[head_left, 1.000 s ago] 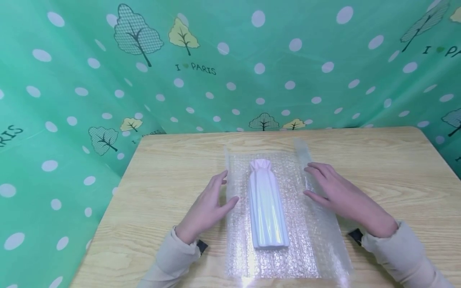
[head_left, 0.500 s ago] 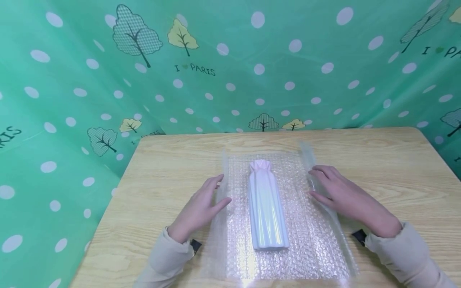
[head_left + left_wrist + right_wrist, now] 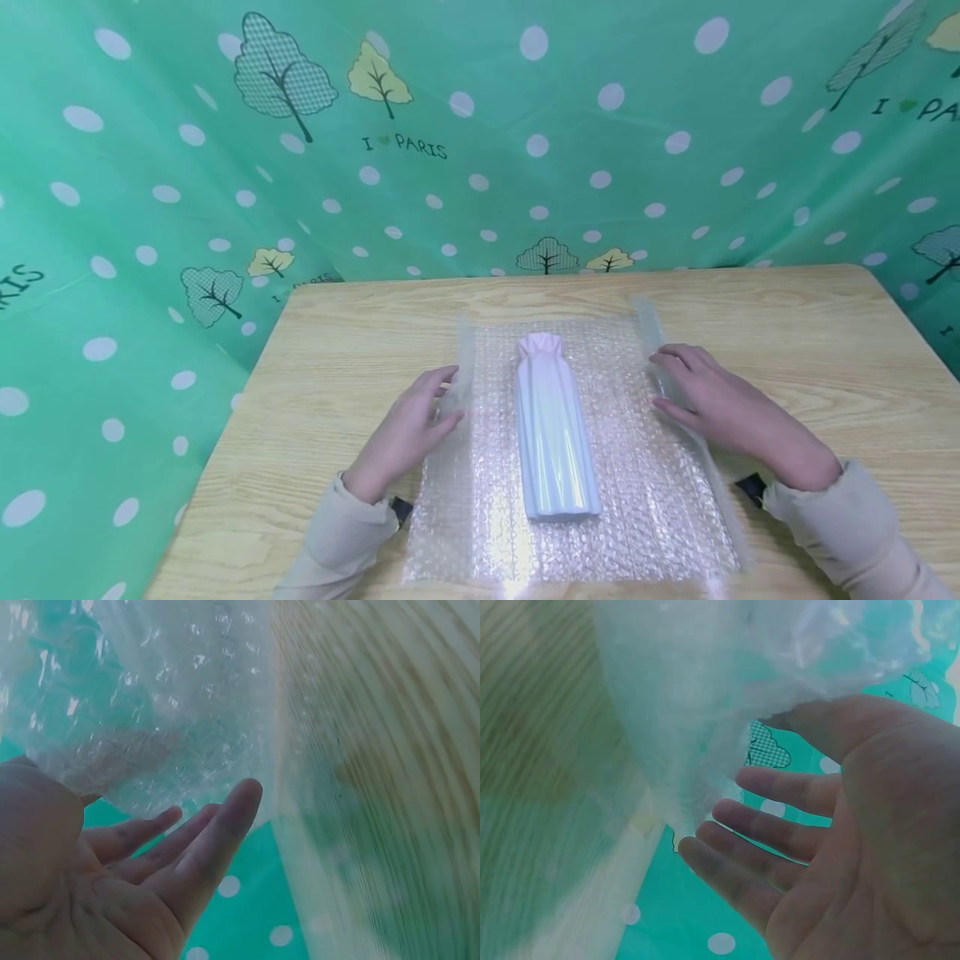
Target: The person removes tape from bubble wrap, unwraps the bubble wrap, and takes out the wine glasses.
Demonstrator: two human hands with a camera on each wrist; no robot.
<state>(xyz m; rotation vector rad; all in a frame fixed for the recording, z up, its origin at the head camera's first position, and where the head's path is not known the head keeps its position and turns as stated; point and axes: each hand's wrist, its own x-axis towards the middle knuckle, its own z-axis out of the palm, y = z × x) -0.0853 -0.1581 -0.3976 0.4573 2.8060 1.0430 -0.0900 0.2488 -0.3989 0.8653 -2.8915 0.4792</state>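
A pleated vase, pink at its neck and pale blue below, lies on its side on a sheet of bubble wrap. My left hand is at the wrap's left edge, fingers spread and relaxed. Bubble wrap covers part of the thumb in the left wrist view, while the other fingers stay apart. At the raised right edge is my right hand, its fingers loosely bent. The right wrist view shows the wrap beside separated fingers; the thumb tip is partly hidden.
The wood-grain table extends on both sides of the wrap. Behind and to the left hangs a green curtain with white dots and printed trees. A black strap piece shows by the right sleeve.
The wrap's side flaps have spread outward, and the sheet lies wider and flatter. My left hand has moved left, my right hand slightly right. The vase has stayed in place.
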